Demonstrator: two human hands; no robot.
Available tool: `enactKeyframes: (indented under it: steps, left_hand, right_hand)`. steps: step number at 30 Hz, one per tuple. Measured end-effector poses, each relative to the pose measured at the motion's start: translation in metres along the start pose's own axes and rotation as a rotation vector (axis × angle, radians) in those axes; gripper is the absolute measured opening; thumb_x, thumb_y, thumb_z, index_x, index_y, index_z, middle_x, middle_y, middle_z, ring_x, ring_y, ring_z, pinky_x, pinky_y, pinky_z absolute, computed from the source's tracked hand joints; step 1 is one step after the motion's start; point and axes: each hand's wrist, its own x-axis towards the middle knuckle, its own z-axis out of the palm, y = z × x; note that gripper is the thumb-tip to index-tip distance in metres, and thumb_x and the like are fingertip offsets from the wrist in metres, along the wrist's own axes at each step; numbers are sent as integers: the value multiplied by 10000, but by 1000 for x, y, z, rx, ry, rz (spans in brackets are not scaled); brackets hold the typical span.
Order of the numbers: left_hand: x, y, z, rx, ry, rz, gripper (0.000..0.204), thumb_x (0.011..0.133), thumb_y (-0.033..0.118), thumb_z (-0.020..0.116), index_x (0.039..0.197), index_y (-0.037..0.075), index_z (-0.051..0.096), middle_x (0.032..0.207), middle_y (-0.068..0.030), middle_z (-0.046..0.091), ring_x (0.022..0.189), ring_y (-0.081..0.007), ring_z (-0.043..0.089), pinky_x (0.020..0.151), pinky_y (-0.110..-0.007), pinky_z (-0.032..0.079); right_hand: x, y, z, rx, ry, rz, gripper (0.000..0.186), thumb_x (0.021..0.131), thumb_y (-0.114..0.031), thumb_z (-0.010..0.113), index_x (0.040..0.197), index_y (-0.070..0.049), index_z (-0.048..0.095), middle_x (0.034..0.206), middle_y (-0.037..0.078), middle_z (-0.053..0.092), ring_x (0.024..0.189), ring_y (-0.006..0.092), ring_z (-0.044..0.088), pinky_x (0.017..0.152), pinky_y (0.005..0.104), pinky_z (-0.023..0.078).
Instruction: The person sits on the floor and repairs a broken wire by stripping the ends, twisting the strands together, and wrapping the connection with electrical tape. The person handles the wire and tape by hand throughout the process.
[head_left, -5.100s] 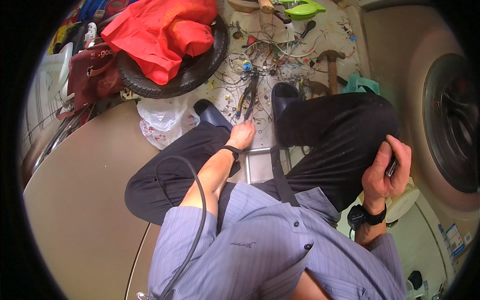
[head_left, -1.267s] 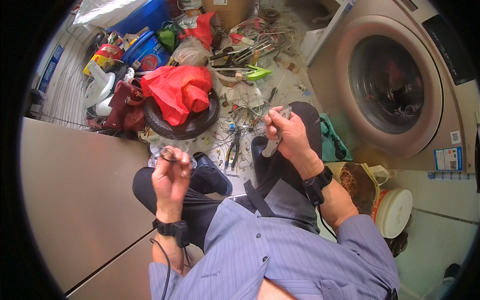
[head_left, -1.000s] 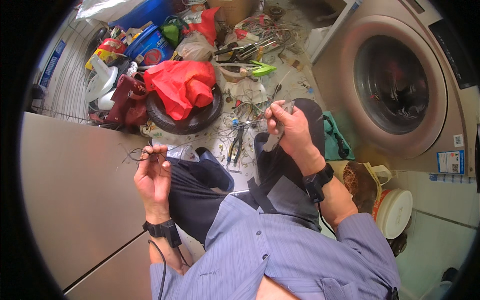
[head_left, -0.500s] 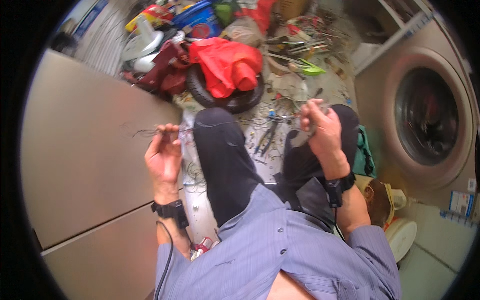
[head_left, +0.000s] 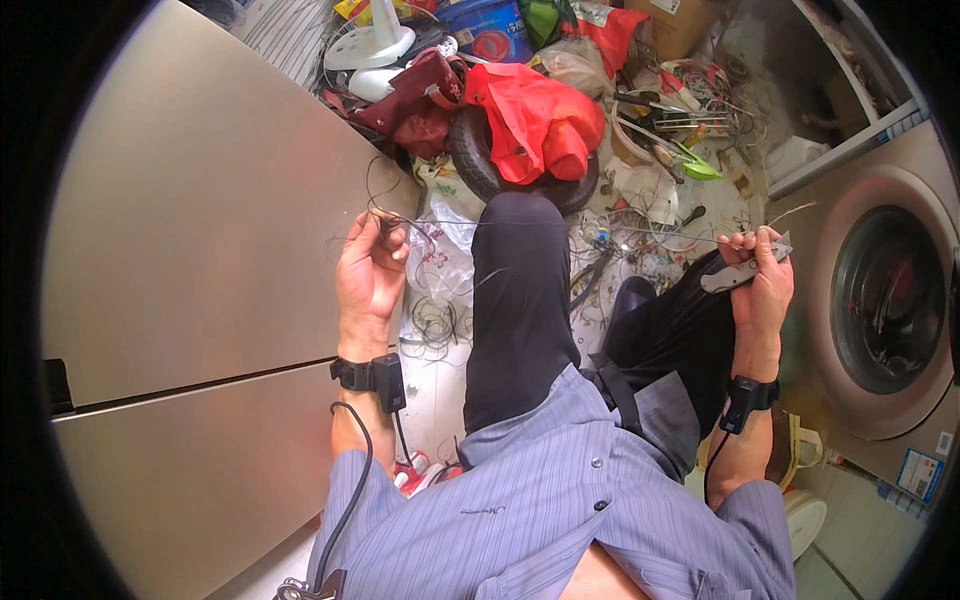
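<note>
A thin dark wire [head_left: 560,223] runs taut across my lap between both hands. My left hand [head_left: 368,275] is closed, pinching the wire's left part, where loose dark strands curl and loop around the fingers. At the right, my right hand [head_left: 762,280] is closed around a grey-handled utility knife [head_left: 728,277]; its metal end shows above the fingers. The wire meets the thumb and fingertips of this hand beside the knife, and a pale frayed end sticks out past them. Whether the blade touches the wire is too small to tell.
A metallic-coloured cabinet-like appliance [head_left: 200,240] stands close on the left, a front-loading washing machine [head_left: 888,290] on the right. Ahead lie a tyre [head_left: 475,165] under a red bag [head_left: 535,115], a green-handled tool [head_left: 697,163] and scattered scraps. Wire coils [head_left: 437,325] lie near my left knee.
My hands have moved farther apart, the right one outward to the right, stretching a longer span of wire. The knife in my right hand shows more clearly. The whole view has shifted.
</note>
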Motion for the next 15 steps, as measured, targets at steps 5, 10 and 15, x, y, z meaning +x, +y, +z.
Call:
enactKeyframes:
  steps: [5, 10, 15]
  left_hand:
    - [13, 7, -21, -63, 14, -42, 92, 1061, 126, 585, 1070, 63, 650, 902, -51, 636, 656, -109, 493, 549, -234, 388]
    - [30, 18, -45, -4, 114, -18, 82, 1040, 131, 623, 1056, 54, 647, 880, -36, 607, 616, -108, 459, 511, -240, 351]
    - [29, 15, -43, 101, 199, -15, 128, 1043, 138, 618, 1107, 46, 681, 920, -73, 696, 684, -129, 585, 556, -244, 434]
  right_hand:
    - [21, -27, -45, 278, 60, 0, 62, 1059, -58, 573, 1106, -25, 549, 960, 66, 586, 764, 156, 551, 769, 345, 533]
    - [31, -46, -79, 167, 93, -48, 112, 1073, -75, 562, 1165, -13, 543, 966, 62, 584, 734, 125, 514, 725, 316, 508]
    - [25, -41, -70, 82, 55, -33, 99, 1102, -124, 524, 1115, -27, 537, 956, 50, 544, 710, 107, 463, 670, 294, 458]
